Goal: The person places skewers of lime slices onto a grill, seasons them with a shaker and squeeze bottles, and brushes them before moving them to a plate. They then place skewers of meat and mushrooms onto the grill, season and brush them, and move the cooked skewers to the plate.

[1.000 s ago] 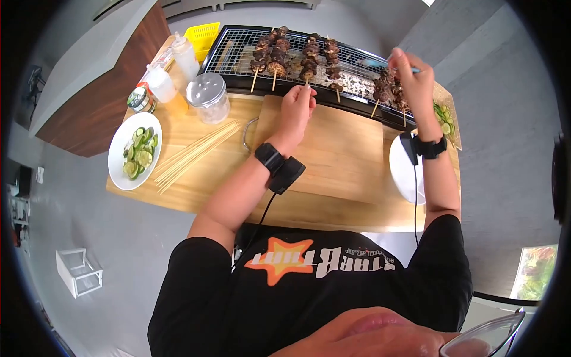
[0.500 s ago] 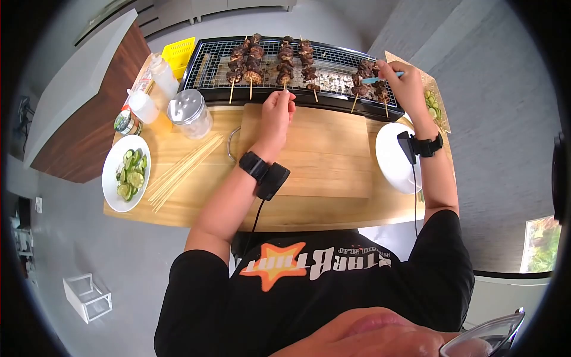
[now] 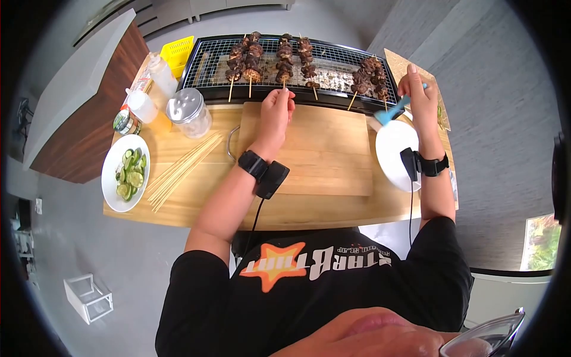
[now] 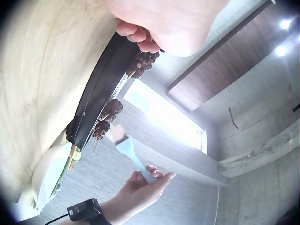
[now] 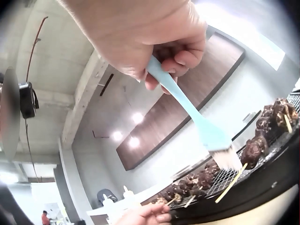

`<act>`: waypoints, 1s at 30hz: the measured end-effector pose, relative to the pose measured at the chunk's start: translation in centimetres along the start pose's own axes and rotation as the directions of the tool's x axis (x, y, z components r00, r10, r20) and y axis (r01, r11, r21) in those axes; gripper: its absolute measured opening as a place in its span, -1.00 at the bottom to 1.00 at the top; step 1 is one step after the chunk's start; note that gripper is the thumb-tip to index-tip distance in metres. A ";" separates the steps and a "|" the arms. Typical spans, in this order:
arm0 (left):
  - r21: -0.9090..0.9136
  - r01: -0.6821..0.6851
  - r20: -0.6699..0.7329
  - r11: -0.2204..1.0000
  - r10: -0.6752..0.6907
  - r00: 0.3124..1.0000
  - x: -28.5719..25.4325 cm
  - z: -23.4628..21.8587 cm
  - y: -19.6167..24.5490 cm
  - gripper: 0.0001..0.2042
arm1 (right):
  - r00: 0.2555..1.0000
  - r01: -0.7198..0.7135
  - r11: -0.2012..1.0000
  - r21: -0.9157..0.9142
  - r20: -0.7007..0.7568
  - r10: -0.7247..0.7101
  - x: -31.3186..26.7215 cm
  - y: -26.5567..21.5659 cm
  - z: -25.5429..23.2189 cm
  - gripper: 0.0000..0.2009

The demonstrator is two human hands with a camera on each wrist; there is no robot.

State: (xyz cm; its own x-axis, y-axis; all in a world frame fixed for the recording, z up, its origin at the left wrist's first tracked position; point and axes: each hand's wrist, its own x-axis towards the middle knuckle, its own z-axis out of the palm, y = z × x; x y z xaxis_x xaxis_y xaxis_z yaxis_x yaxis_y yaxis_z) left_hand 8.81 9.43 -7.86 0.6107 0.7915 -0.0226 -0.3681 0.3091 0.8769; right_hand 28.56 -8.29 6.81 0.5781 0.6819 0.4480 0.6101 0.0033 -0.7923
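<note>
My left hand (image 3: 277, 114) pinches the bare stick end of a meat skewer (image 3: 284, 59) at the front edge of the grill (image 3: 238, 94). In my right hand (image 3: 420, 98) is a light blue basting brush (image 5: 206, 129), its handle gripped between curled fingers and thumb. The brush's pale bristles point down, beside the grill's right front corner and above the white bowl (image 3: 395, 152) in the head view. Close by lie two more browned skewers (image 3: 360, 77) on the wire mesh. Several others rest on the mesh further left.
A wooden cutting board (image 3: 315, 154) lies before the grill. To the left are bare bamboo sticks (image 3: 185, 169), a bowl of sliced cucumber and lime (image 3: 116, 199), a lidded glass jar (image 3: 193, 119), squeeze bottles (image 3: 159, 122) and a yellow basket (image 3: 178, 53).
My right hand has drawn the brush off the right-hand skewers, toward me and to the right, over the white bowl's edge. The left hand stays at its skewer; the head view has shifted.
</note>
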 end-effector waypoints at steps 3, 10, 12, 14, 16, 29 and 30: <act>-0.007 -0.002 0.009 1.000 0.002 1.000 0.1 0.0 -0.2 -0.77 | 0.935 -0.332 0.911 0.246 0.209 0.285 -1.2 1.7 0.9 -0.54; 0.031 -0.007 0.013 0.999 0.007 1.000 0.0 0.0 -0.3 -0.78 | 0.559 -0.820 0.270 0.504 0.604 0.569 -4.2 6.7 4.2 -0.74; 0.038 -0.010 0.019 0.999 0.009 1.000 0.0 0.0 -0.3 -0.79 | 0.528 -0.831 0.217 0.512 0.605 0.596 -4.3 5.8 5.1 -0.75; 0.041 -0.012 0.023 0.999 0.011 1.000 0.1 0.0 -0.3 -0.79 | 0.558 -0.807 0.196 0.557 0.610 0.563 -4.0 5.8 5.7 -0.74; 0.050 -0.003 0.023 0.999 0.002 1.000 0.2 -0.1 -0.5 -0.79 | 0.599 -0.778 0.215 0.591 0.594 0.537 -3.4 5.8 6.1 -0.76; 0.059 0.024 0.030 0.998 -0.026 0.999 0.0 0.0 -0.1 -0.79 | 0.745 -0.665 0.584 0.465 0.476 0.468 -1.9 5.7 6.9 -0.80; 0.063 0.023 0.027 0.998 -0.025 0.999 0.0 0.0 -0.1 -0.79 | 0.742 -0.667 0.593 0.452 0.473 0.475 -1.9 5.8 7.1 -0.80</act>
State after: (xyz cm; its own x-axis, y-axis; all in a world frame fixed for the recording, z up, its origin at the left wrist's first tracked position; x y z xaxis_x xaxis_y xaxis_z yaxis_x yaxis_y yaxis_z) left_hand 8.81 9.41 -7.93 0.6385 0.7690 -0.0314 -0.3089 0.2935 0.9047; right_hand 27.11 -4.34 -1.58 0.4624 0.8538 -0.2393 -0.2686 -0.1223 -0.9555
